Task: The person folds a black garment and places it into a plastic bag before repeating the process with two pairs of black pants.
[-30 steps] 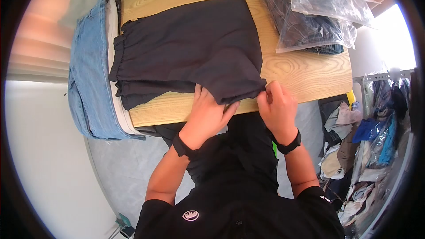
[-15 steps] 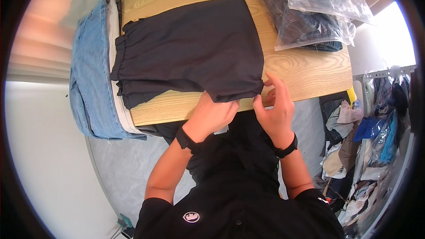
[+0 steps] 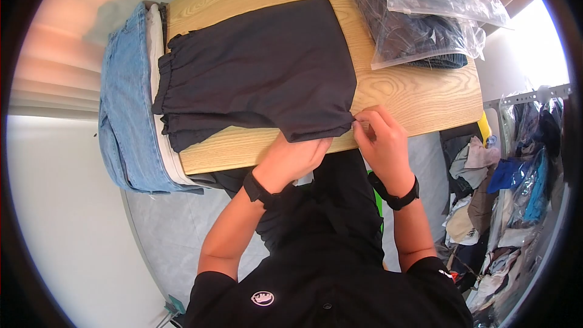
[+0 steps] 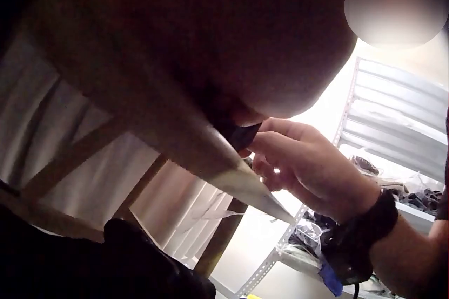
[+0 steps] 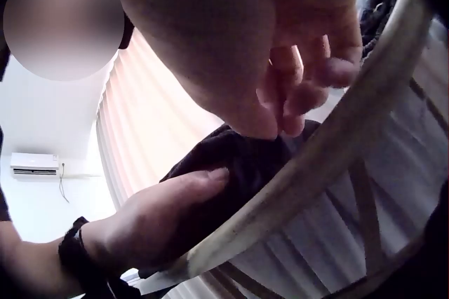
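Black pants (image 3: 261,67) with a gathered elastic waistband lie flat on the wooden table, their near right corner reaching the table's front edge. At that corner my right hand (image 3: 387,144) pinches the cloth between thumb and index finger, the other fingers loosely curled. My left hand (image 3: 291,159) holds the near edge just left of it. Its fingers go under the fabric and are mostly hidden in the head view; in the right wrist view the left thumb (image 5: 210,177) lies on top of the dark cloth.
Folded blue jeans (image 3: 127,97) and a pale garment hang over the table's left end. Clear plastic bags (image 3: 443,0) of folded clothes are piled at the back right. A rack of clothes (image 3: 528,176) stands beyond the right side of the wooden table (image 3: 419,97).
The right hand loosened from the corner, its fingers spreading, and now pinches it again slightly further left. The left hand slid right and its fingers went under the edge. The near edge lies smoother.
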{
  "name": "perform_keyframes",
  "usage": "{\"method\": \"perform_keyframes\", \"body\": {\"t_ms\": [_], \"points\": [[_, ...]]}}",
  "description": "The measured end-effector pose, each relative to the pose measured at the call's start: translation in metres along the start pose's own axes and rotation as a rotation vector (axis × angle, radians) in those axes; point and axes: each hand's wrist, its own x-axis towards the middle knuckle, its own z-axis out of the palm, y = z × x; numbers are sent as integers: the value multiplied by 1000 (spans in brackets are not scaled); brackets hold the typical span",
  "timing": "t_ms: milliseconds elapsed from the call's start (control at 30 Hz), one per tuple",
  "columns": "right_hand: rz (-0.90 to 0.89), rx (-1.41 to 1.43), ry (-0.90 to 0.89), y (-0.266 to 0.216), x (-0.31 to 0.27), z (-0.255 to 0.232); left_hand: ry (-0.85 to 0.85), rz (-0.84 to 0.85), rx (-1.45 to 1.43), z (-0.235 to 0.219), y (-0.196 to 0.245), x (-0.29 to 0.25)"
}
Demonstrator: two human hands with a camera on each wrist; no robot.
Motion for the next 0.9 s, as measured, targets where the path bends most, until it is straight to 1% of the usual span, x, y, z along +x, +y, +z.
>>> {"method": "perform_keyframes", "body": {"t_ms": [133,200,233,300,333,400,433,500,533,600,633,667,700,733,833,867,900], "points": [[42,-62,55,-6,-11,5,10,78,141,5,-4,2],[136,-34,63,-17,-18,8,0,113,231,5,-4,4],[184,-21,68,-23,-23,10,24,79,195,7,-5,6],[207,32,91,-36,-32,11,71,11,122,10,-9,10],[219,58,102,-39,-35,11,49,-48,69,10,-7,12],[225,4,67,-40,-35,13,7,-162,-39,8,-3,17],[226,-22,46,-41,-35,13,-26,-172,-67,8,-2,17],[221,-77,63,-43,-29,14,-84,-199,-116,7,-1,18],[209,-98,68,-44,-25,16,-46,-148,-99,9,-4,18],[217,-207,-57,-39,-24,15,40,-61,-45,13,-12,15],[214,-261,-120,-35,-24,15,67,-84,-90,11,-12,12],[183,-246,-90,-35,-22,12,96,-105,-136,9,-11,9],[190,-227,-69,-32,-22,10,124,-120,-184,6,-12,6],[200,-211,-46,-28,-21,8,197,-167,-174,-1,-11,1],[221,-175,39,-18,-21,6,-226,-379,437,-36,-16,-22],[227,-166,75,-15,-21,6,-259,-477,456,-44,-20,-29],[229,-182,63,-12,-24,4,-133,-434,481,-52,-27,-40]]}}
